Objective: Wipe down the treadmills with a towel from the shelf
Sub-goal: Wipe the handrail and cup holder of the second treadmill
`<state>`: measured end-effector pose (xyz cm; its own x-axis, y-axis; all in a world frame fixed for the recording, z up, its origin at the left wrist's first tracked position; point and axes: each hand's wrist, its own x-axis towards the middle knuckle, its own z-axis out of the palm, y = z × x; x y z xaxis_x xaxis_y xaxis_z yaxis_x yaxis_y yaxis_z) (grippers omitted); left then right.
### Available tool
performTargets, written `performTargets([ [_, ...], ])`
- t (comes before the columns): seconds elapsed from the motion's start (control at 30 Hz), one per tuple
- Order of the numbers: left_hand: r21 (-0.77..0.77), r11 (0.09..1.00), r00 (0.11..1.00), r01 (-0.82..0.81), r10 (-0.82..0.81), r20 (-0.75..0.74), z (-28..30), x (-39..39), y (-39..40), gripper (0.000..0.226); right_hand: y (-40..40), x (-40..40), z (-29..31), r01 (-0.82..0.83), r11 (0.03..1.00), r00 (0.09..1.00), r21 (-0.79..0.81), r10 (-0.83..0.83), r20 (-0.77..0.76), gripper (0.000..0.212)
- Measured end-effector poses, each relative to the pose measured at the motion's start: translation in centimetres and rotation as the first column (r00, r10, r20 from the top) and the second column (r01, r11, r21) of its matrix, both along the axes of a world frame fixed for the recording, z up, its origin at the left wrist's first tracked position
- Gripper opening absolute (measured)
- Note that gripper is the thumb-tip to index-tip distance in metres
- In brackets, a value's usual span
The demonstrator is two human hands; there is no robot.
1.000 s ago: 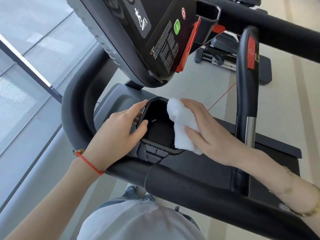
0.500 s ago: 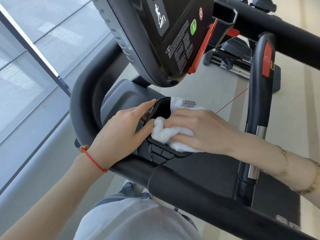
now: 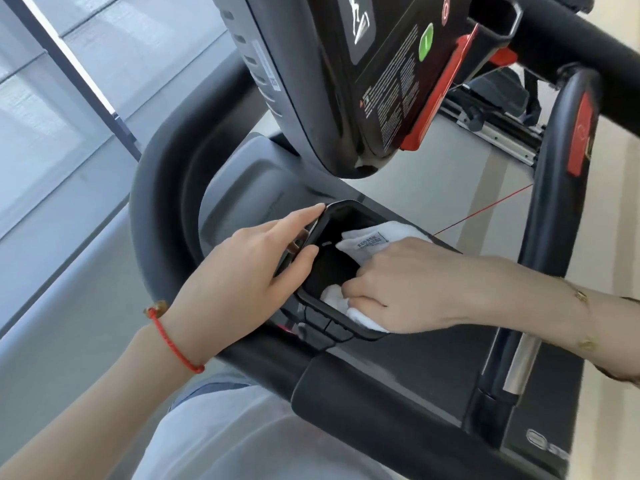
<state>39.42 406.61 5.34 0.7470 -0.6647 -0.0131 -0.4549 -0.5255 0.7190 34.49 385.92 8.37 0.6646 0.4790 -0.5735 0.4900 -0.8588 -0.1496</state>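
I stand at a black treadmill (image 3: pixel 398 403) whose console (image 3: pixel 374 81) hangs above a black cup holder pocket (image 3: pixel 329 216) in the tray. My right hand (image 3: pixel 398 285) presses a white towel (image 3: pixel 363 242) down inside that pocket, its label facing up, with more towel bunched under my fingers at the near rim. My left hand (image 3: pixel 249 271), with a red cord at the wrist, rests on the pocket's left rim, thumb and index finger gripping its edge.
A thick curved handrail (image 3: pixel 156 209) wraps the left side, and an upright grip bar (image 3: pixel 554 202) with a red pad stands to the right. A thin red safety cord (image 3: pixel 485 209) runs across. Glass wall panels (image 3: pixel 52 116) lie left; other gym equipment (image 3: pixel 498 98) sits beyond.
My right hand has pushed the towel from the pocket's right edge down into the pocket and toward its near rim. My left hand has stayed on the left rim.
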Motion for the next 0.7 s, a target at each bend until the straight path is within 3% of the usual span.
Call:
performTargets([
  [0.2, -0.011, 1.000, 0.999, 0.008, -0.009, -0.048, 0.2, 0.2, -0.1, 0.050, -0.5, -2.3, 1.7, 0.150, 0.976, 0.982, 0.159, -0.166, 0.093, 0.029],
  [0.33, -0.013, 1.000, 0.998, 0.006, -0.007, -0.069, 0.3, 0.2, -0.1, 0.051, -0.7, -3.7, 1.9, 0.377, 0.858, 0.919, 0.349, -0.394, -0.026, 0.046],
  [0.43, -0.012, 1.000, 0.998, 0.012, -0.013, -0.068, 0.2, 0.2, -0.1, 0.051, -0.9, -3.2, 2.0, 0.313, 0.888, 0.948, 0.336, -0.315, -0.050, 0.023],
  [0.7, 0.005, 1.000, 0.998, 0.002, -0.002, -0.056, 0.2, 0.1, -0.2, 0.050, 0.7, -2.7, 0.8, 0.262, 0.916, 0.960, 0.304, -0.279, 0.011, 0.028],
])
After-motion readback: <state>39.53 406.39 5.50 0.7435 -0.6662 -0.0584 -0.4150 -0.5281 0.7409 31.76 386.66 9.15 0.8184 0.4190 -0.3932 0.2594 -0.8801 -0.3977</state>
